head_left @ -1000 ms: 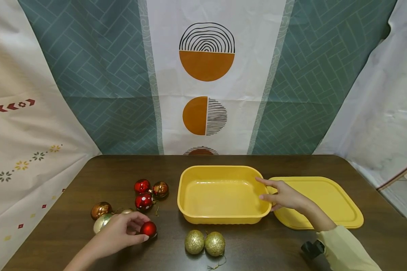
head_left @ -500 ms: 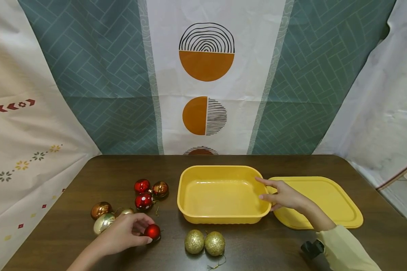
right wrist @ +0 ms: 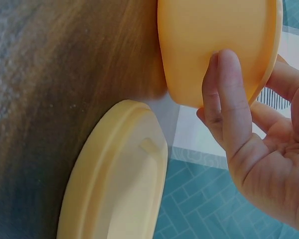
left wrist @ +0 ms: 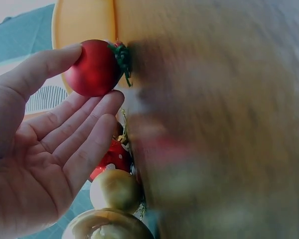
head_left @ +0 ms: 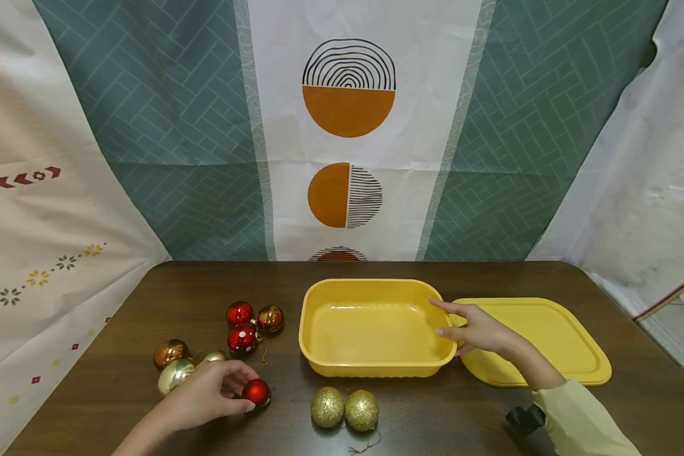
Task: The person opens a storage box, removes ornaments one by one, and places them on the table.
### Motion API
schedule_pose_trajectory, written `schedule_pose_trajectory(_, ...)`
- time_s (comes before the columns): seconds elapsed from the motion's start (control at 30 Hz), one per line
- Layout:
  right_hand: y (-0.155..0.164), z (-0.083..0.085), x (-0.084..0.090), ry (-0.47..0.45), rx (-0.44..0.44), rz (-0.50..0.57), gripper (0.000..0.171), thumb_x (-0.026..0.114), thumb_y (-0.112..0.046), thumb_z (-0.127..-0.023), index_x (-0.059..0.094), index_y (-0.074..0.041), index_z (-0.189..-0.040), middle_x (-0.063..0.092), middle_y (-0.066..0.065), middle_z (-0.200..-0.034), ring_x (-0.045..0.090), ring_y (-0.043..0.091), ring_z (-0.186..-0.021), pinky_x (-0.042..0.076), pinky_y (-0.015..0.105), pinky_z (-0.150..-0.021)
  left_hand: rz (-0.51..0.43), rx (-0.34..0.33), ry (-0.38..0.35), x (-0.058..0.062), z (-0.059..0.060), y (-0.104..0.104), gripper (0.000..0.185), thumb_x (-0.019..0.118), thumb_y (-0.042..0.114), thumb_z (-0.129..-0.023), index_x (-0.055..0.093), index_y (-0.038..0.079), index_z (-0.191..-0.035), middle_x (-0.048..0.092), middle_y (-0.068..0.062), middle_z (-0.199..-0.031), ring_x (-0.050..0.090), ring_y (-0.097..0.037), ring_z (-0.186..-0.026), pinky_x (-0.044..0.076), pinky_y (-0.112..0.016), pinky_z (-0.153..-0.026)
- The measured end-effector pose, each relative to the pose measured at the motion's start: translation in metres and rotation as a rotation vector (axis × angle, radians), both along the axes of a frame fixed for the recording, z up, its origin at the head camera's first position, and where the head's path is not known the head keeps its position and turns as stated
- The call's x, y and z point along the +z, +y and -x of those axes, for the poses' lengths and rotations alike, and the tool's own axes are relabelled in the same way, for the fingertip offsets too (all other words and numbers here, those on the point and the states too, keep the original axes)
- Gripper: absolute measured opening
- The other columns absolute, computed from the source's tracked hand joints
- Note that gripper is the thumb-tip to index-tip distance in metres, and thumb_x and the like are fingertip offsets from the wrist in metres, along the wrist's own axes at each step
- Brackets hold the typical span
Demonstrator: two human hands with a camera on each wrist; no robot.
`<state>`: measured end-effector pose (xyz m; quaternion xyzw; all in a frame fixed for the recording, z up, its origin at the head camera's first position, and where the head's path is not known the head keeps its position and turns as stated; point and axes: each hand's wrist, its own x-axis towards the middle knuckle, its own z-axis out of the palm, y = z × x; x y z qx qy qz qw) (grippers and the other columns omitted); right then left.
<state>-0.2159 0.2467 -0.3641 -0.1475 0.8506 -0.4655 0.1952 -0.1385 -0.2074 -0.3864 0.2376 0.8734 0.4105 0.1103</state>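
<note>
My left hand pinches a matte red Christmas bauble between thumb and fingertips, low over the table. In the left wrist view, a green tie shows on the bauble. My right hand grips the right end wall of a yellow plastic container, some fingers inside the rim and others outside. The right wrist view shows fingers flat along its outer wall. Just behind the left hand lie a pale gold bauble, a copper one and another gold one, partly hidden.
Two glittery gold baubles sit in front of the container. Left of it are a shiny red bauble, a white-dotted red one and a copper-brown one. The yellow lid lies flat at the right.
My left hand has shifted slightly to the right with the red bauble, then stayed put over the last half second. The right hand and the container have not moved.
</note>
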Motion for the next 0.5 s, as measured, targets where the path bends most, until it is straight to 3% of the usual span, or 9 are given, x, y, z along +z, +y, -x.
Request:
schedule_pose_trajectory(0.37,0.0003,0.0002,-0.0006,0.003,0.009,0.010,0.075,0.065,-0.030,-0.083,0.027,-0.003,-0.142,0.019,0.035,-0.141,0.063,0.020,-0.073,0.054,0.037,-0.062,0.026,0.004,0.015,0.0010,-0.0026,-0.0031,0.029,0.077,0.023,-0.071,0.061,0.006,-0.089,0.063,0.001,-0.083,0.060,-0.004,-0.073,0.051,-0.023,-0.063)
schedule_pose_trajectory(0.5,0.0012,0.0009,-0.0017,0.001,0.007,-0.002,0.075,0.065,-0.031,-0.083,0.028,-0.005,-0.143,0.021,0.033,-0.140,0.054,0.016,-0.059,0.054,0.037,-0.061,0.020,0.007,0.005,0.0005,-0.0026,-0.0033,0.030,0.077,0.023,-0.071,0.061,0.006,-0.089,0.062,0.001,-0.083,0.059,-0.004,-0.073,0.051,-0.023,-0.063)
